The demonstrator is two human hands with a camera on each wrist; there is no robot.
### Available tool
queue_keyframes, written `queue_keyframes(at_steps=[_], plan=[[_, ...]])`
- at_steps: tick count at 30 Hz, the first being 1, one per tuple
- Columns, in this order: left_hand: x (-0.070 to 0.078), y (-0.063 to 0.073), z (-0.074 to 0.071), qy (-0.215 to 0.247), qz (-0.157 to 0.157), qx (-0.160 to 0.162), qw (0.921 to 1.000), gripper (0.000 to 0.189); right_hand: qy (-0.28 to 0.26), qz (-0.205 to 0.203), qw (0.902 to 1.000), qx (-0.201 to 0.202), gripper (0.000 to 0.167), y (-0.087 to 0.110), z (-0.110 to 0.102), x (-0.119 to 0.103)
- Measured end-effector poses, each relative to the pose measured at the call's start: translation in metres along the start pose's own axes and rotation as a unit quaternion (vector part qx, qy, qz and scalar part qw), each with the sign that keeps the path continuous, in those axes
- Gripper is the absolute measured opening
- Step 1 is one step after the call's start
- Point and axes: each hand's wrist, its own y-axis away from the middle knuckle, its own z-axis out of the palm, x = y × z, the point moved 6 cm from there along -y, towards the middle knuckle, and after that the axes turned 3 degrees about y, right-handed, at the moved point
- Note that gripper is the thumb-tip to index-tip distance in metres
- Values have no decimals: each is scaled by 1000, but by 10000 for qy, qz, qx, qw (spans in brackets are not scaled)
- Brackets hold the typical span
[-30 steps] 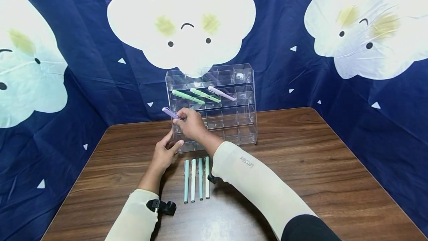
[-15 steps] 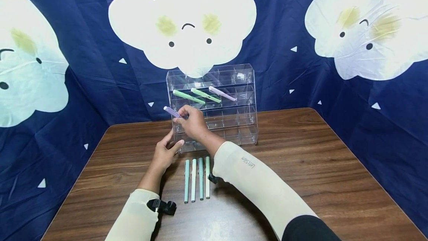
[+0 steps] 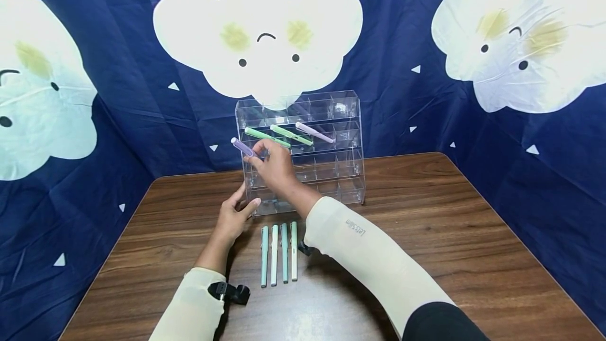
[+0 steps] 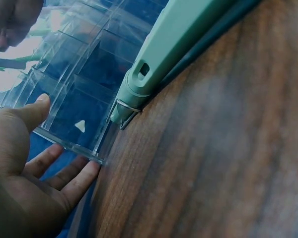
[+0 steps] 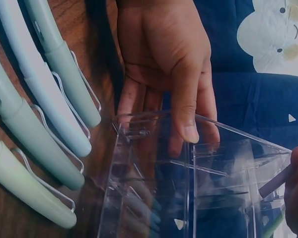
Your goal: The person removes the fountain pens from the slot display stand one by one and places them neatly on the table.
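A clear tiered display rack (image 3: pixel 347 109) with small compartments stands on the table. My right hand (image 3: pixel 276 167) pinches a purple pen (image 3: pixel 242 146) between thumb and fingers, in front of the rack's left side. The pen slants, its capped end pointing up and left, while its lower end is hidden by the fingers. At the rack's lower left corner, my left hand (image 3: pixel 232 220) holds the side, thumb (image 5: pixel 188 130) on the front and fingers behind the clear wall. Two green pens (image 3: pixel 260 134) (image 3: pixel 295 137) and a lavender pen (image 3: pixel 314 132) lie slanted in the second tier from the top.
Several pale green, white and teal pens (image 3: pixel 264 257) lie side by side on the wooden table (image 3: pixel 426 214), just in front of the rack. They loom close in the right wrist view. A blue cloth (image 3: pixel 393 120) with white clouds hangs behind the table.
My right hand has risen slightly along the rack's left side, carrying the purple pen upward. The left hand, the rack and the pens on the table stay in place.
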Motion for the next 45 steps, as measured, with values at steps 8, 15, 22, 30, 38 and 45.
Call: queue_keyframes(at_steps=[8, 15, 22, 30, 38, 45], plan=[[-1, 0, -1, 10, -66, 27, 10000, 75, -75, -468, 9989, -1, 22, 0, -10, -10], [0, -1, 0, -18, -88, 18, 10000, 73, -12, -1233, 9924, 2, 24, 11, -18, -26], [-2, -2, 2, 31, -26, 82, 10000, 74, -132, -995, 9939, -448, 25, 36, -22, -28], [-4, -2, 2, 90, 19, 137, 9999, 74, -554, -226, 9933, -990, 33, 54, -25, -17], [-3, -4, 2, 110, 1, 137, 9998, 75, -1320, 571, 9743, -1731, 84, 71, -32, -5], [0, -1, 2, 148, 79, 66, 9998, 73, -1105, 740, 9719, -1941, 90, 85, -40, 6]])
